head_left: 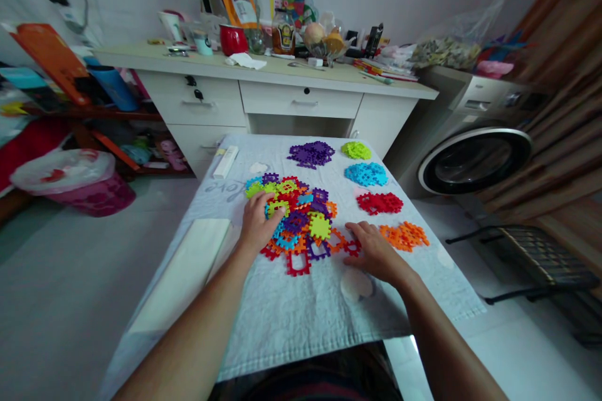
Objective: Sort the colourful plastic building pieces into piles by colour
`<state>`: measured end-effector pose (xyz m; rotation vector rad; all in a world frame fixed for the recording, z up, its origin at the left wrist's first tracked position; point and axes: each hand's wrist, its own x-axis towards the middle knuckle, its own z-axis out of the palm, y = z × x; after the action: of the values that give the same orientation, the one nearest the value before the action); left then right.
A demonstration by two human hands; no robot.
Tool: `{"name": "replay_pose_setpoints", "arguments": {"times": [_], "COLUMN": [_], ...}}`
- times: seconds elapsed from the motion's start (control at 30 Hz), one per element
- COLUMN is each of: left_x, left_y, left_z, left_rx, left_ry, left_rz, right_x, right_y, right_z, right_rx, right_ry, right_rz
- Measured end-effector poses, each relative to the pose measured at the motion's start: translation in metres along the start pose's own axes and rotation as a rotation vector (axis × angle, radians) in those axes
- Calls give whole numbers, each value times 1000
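A mixed pile of flat plastic interlocking pieces with notched edges (297, 222) lies mid-table, in purple, red, orange, lime green and blue. My left hand (258, 223) rests at the pile's left side, thumb and fingers apart, touching pieces there. On the pile's right edge, my right hand (372, 249) has its thumb and fingers spread on either side of a red piece (352, 248). Sorted heaps stand beyond and to the right: purple (311, 154), lime green (356, 150), blue (365, 173), red (380, 203) and orange (404, 236), the last right beside my right hand.
A pale cloth (301, 319) covers the table. On its left lie a long white panel (188, 269) and a small white bar (226, 162). Behind is a white desk (277, 99) with jars and cups; a washing machine (470, 131) and black-framed stool (545, 257) stand right.
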<state>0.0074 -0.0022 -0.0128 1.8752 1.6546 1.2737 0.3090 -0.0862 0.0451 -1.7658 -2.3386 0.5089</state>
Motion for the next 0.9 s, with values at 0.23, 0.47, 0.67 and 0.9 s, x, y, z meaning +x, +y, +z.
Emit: {"name": "replay_pose_setpoints", "arguments": {"times": [0.23, 0.47, 0.67, 0.9], "left_x": [1, 1, 1, 2], "left_y": [2, 1, -1, -2], "left_z": [-1, 0, 2, 2], "left_rx": [10, 18, 28, 42], "left_ry": [-10, -16, -14, -26], "left_rz": [18, 7, 9, 29], "right_x": [5, 8, 4, 17], "right_y": [-2, 2, 11, 32], "right_z": [12, 25, 8, -29], "right_rx": [85, 219, 163, 179], "right_ry": [90, 390, 463, 445], "right_rz": [13, -72, -128, 1]}}
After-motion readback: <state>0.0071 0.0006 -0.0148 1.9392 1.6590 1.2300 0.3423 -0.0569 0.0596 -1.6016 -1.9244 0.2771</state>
